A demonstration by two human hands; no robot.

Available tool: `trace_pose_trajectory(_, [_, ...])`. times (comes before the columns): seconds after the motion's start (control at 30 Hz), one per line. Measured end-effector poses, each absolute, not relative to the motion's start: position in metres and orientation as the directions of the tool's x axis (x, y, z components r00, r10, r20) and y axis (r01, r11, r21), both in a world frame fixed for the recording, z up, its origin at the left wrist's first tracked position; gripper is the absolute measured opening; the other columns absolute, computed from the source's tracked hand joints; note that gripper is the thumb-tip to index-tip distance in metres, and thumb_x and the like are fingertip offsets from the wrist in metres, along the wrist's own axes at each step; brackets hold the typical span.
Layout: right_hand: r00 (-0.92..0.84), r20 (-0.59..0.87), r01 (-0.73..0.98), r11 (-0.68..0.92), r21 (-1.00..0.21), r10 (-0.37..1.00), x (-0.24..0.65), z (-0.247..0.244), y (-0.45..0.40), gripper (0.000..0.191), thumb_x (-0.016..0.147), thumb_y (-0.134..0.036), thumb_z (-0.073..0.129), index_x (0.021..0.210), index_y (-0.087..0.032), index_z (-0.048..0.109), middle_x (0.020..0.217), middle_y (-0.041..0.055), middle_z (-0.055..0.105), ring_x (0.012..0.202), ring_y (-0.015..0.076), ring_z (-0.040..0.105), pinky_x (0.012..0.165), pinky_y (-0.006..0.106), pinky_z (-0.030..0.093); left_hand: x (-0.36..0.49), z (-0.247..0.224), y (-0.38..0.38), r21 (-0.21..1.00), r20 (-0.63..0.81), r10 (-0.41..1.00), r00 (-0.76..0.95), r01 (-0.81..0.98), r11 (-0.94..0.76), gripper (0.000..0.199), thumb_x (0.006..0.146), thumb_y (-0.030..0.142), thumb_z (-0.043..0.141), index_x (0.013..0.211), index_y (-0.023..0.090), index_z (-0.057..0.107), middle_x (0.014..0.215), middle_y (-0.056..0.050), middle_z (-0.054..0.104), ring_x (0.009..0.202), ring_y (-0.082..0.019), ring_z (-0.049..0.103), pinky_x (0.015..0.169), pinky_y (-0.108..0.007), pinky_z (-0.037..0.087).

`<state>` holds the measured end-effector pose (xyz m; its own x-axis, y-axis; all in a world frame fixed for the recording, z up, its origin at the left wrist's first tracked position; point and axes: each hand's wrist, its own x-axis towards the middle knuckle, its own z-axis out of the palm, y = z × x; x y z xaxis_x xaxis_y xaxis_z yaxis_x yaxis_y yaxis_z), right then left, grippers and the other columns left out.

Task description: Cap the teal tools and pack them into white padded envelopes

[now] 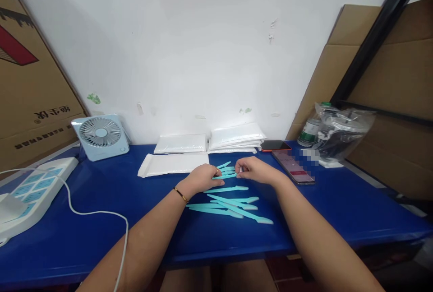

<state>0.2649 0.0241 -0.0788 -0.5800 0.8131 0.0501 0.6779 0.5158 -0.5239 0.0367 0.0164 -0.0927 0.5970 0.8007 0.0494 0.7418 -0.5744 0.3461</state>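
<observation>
Several thin turquoise sticks [233, 203] lie scattered on the blue table [101, 233] in front of me. My left hand [201, 178] and my right hand [253, 169] meet just beyond that pile. Between them they pinch a small fanned bunch of the same turquoise sticks [226, 171], held low over the table. A thin bracelet circles my left wrist.
White padded envelopes [173, 164] lie flat behind my hands, with two stacks [237, 137] against the wall. A small fan [100, 136] and a power strip [31, 191] with a white cable sit left. Two phones [293, 167], a bottle and a plastic bag [338, 134] sit right.
</observation>
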Motion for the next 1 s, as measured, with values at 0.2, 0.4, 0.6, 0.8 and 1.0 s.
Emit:
trace_pose_trajectory(0.2, [-0.559, 0.048, 0.659, 0.479, -0.58, 0.827, 0.275, -0.086, 0.033, 0.015, 0.073, -0.029, 0.061, 0.079, -0.016, 0.063, 0.066, 0.0, 0.059, 0.056, 0.0103, 0.049, 0.051, 0.02, 0.035, 0.034, -0.093, 0.021, 0.411, -0.007, 0.85, 0.527, 0.776, -0.478, 0.032, 0.08, 0.045, 0.049, 0.074, 0.02, 0.068, 0.069, 0.0, 0.065, 0.061, -0.013, 0.053, 0.052, -0.023, 0.03])
trace_pose_trajectory(0.4, [-0.447, 0.089, 0.723, 0.418, -0.55, 0.89, 0.291, -0.087, 0.041, 0.015, 0.074, -0.029, 0.061, 0.081, -0.016, 0.064, 0.065, 0.0007, 0.061, 0.057, 0.0115, 0.054, 0.052, 0.021, 0.037, 0.019, -0.091, 0.028, 0.36, 0.038, 0.898, 0.438, 0.832, -0.422, 0.029, 0.074, 0.047, 0.056, 0.078, 0.021, 0.068, 0.076, -0.001, 0.067, 0.067, -0.015, 0.057, 0.053, -0.023, 0.032])
trace_pose_trajectory(0.6, [-0.666, 0.005, 0.638, 0.573, -0.515, 0.746, 0.271, -0.082, 0.026, 0.027, 0.063, -0.039, 0.072, 0.078, -0.017, 0.068, 0.079, 0.0025, 0.061, 0.068, 0.0135, 0.055, 0.057, 0.022, 0.04, 0.027, -0.089, 0.018, 0.353, 0.114, 0.843, 0.526, 0.772, -0.529, 0.032, 0.069, 0.051, 0.061, 0.083, 0.023, 0.067, 0.08, 0.0, 0.066, 0.07, -0.015, 0.057, 0.057, -0.023, 0.035])
trace_pose_trajectory(0.8, [-0.672, -0.102, 0.682, 0.56, -0.469, 0.733, 0.261, -0.086, 0.023, 0.018, 0.069, -0.033, 0.067, 0.077, -0.017, 0.066, 0.066, -0.0003, 0.058, 0.059, 0.0116, 0.051, 0.05, 0.021, 0.034, 0.041, -0.092, 0.012, 0.303, 0.01, 0.799, 0.601, 0.76, -0.575, 0.017, 0.073, 0.037, 0.06, 0.074, 0.022, 0.068, 0.07, 0.001, 0.067, 0.065, -0.014, 0.056, 0.053, -0.023, 0.032])
trace_pose_trajectory(1.0, [-0.573, -0.006, 0.698, 0.485, -0.526, 0.819, 0.264, -0.081, 0.024, 0.016, 0.07, -0.03, 0.066, 0.078, -0.016, 0.063, 0.065, -0.0009, 0.059, 0.054, 0.0099, 0.051, 0.049, 0.02, 0.034, 0.041, -0.093, 0.015, 0.323, 0.077, 0.8, 0.595, 0.744, -0.585, 0.031, 0.081, 0.048, 0.05, 0.078, 0.022, 0.068, 0.075, -0.001, 0.068, 0.067, -0.014, 0.057, 0.056, -0.023, 0.033])
